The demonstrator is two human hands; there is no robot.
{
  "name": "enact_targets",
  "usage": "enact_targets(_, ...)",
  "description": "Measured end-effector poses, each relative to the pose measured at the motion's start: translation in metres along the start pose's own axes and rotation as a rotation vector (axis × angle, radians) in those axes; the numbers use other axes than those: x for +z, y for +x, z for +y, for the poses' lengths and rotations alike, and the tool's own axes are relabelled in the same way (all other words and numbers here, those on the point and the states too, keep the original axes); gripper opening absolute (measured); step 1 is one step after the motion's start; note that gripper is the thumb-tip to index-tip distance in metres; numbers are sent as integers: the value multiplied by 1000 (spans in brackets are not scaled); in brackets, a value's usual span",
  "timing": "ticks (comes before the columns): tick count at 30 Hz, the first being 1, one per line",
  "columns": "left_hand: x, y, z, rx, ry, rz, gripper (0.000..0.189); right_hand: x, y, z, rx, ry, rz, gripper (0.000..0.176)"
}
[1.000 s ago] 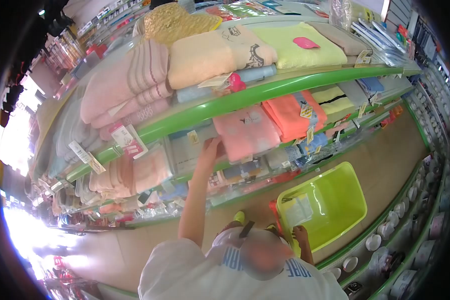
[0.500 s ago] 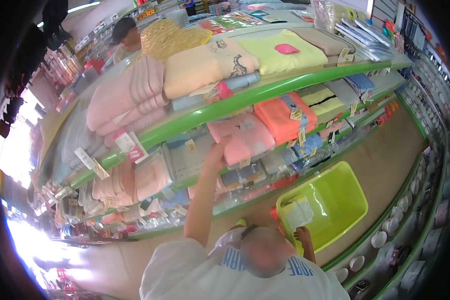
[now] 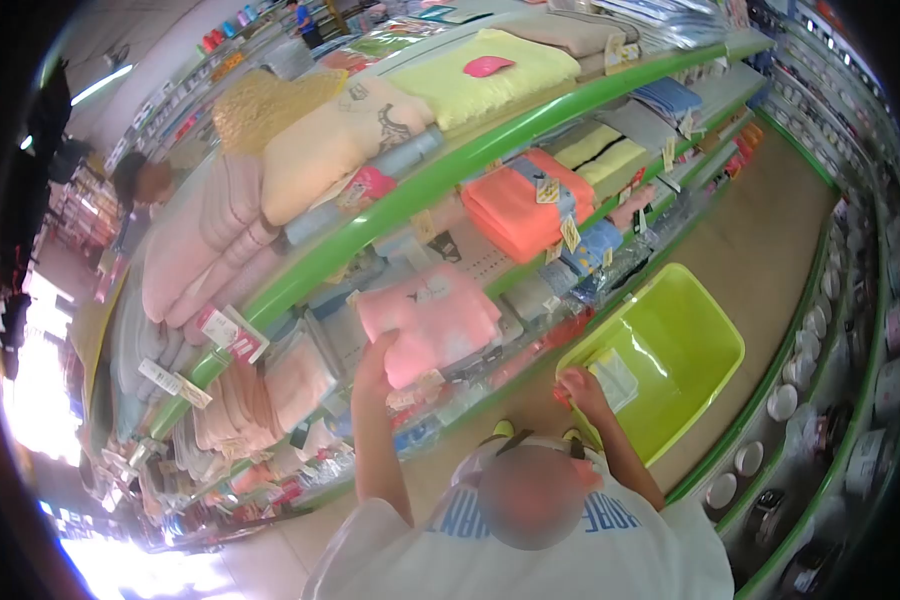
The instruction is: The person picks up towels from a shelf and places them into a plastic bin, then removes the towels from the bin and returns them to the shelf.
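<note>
A folded pink towel (image 3: 432, 322) is in my left hand (image 3: 375, 362), thumb on its near left edge and the other fingers hidden beneath. It is held out in front of the middle shelf, with a small tag hanging under it. My right hand (image 3: 582, 388) is closed around the red handle (image 3: 562, 397) at the near left rim of a yellow-green basket (image 3: 705, 290). Inside the basket lies a pale packaged item (image 3: 612, 378). An orange folded towel (image 3: 515, 205) rests on the middle shelf beyond the pink one.
Green-edged shelves (image 3: 370, 222) stacked with towels curve across the front. A straw hat (image 3: 270, 105) and a yellow towel (image 3: 485, 75) lie on top. Another person (image 3: 142, 185) is behind the shelf at the left. A rack with white round items (image 3: 782, 402) runs along the right.
The pink towel has come off the middle shelf towards me in my left hand. My right hand has moved to the basket's handle. The whole view has shifted.
</note>
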State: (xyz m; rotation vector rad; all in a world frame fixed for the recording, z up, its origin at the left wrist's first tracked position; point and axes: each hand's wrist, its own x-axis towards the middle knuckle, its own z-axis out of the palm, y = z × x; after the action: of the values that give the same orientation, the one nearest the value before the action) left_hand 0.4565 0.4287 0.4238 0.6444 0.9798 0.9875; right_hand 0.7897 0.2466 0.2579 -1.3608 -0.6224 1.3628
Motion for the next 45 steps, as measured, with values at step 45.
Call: enact_targets(45,318,197,-506,48,1296,-900,73,-351,115,162,35,806,659,54)
